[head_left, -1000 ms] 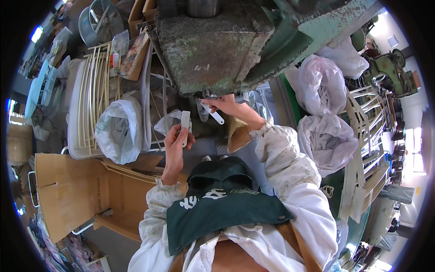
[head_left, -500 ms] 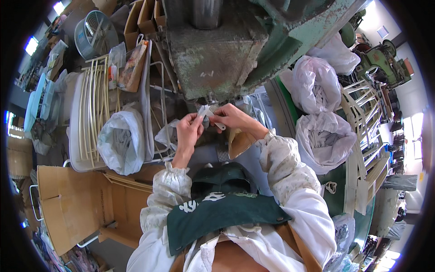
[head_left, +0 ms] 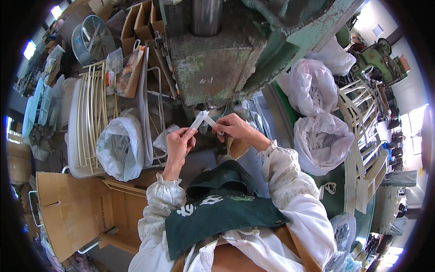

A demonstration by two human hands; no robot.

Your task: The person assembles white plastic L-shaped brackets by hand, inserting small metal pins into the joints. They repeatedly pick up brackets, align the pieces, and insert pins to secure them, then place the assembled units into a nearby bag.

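Observation:
Under the head of a worn green press [head_left: 213,68], two flat white strips meet in an upside-down V. My left hand [head_left: 180,144] pinches the lower end of the left white strip [head_left: 198,120] between thumb and fingers. My right hand [head_left: 235,128] grips the right white strip [head_left: 210,121], with a short end of white showing below its fingers. The tips of both strips come together just below the press tool. Whether they are joined there, I cannot tell. The rest of the press's working spot is mostly hidden in shadow.
On my left a white bag [head_left: 120,149] of pale strips leans by a bundle of cream rods [head_left: 88,118]. An open cardboard box [head_left: 74,204] stands nearer me. To my right, white bags [head_left: 322,145] of strips sit on a green table [head_left: 336,190], beside stacked cream frames [head_left: 364,149].
My hands have drawn apart: the left moved left and nearer me, the right slightly right. The white strips, bunched between my fingers before, now spread in a clear V.

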